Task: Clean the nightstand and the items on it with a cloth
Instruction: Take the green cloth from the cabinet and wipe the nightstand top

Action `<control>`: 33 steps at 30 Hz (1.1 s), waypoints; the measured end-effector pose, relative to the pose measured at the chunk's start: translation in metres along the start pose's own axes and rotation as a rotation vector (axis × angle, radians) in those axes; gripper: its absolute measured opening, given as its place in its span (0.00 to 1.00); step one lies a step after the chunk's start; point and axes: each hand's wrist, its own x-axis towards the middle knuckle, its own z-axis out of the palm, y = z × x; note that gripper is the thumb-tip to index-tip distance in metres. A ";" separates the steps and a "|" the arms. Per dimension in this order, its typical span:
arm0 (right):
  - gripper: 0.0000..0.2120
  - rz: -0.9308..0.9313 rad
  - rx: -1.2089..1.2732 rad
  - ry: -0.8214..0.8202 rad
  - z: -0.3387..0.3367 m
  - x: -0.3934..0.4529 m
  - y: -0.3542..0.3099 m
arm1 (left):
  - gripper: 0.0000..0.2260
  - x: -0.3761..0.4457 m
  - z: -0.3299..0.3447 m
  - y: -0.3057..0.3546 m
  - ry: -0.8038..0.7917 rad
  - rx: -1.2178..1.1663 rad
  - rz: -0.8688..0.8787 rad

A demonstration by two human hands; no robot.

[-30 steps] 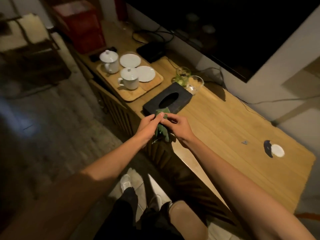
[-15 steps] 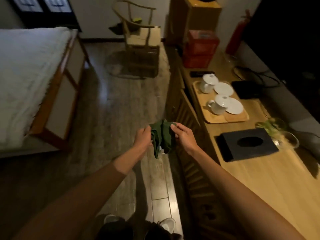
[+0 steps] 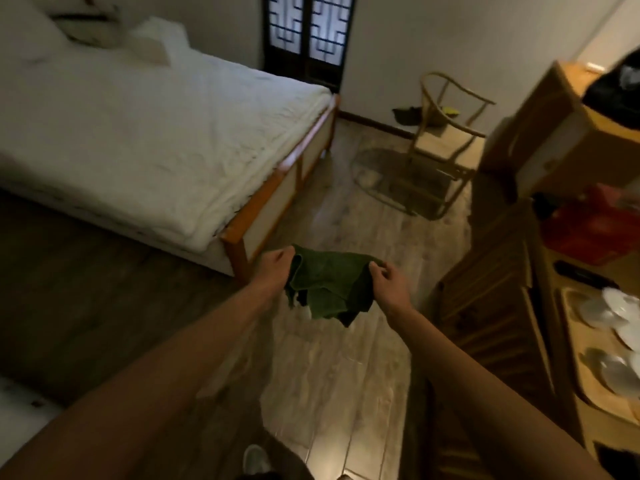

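Presently: white bed [image 3: 145, 133] far left. Left hand [image 3: 275, 268], arm outstretched, fingers curled, gripping left edge of green cloth [image 3: 329, 285]. Cloth stretched midair above wooden floor [image 3: 346, 375]. Right hand [image 3: 389, 284] pinching right edge, knuckles up. Wooden surface [image 3: 568, 403] with blurred white crockery [image 3: 609, 310] far right.

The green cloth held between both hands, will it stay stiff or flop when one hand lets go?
Probably floppy: the green cloth sags and folds between the left hand and right hand, corners dangling. It looks light, since a fingertip grip on its top edge carries it. Released on one side, it would likely hang limp.
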 end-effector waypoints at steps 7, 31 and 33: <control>0.30 -0.379 -0.289 -0.385 0.152 0.021 -0.077 | 0.17 0.040 -0.120 0.005 0.113 0.039 0.129; 0.38 -0.696 -0.696 -1.328 0.646 0.126 -0.284 | 0.23 0.219 -0.514 -0.069 0.837 -0.238 -0.252; 0.32 -0.707 -0.670 -1.326 0.695 0.111 -0.285 | 0.25 0.227 -0.549 -0.079 0.879 -0.273 -0.278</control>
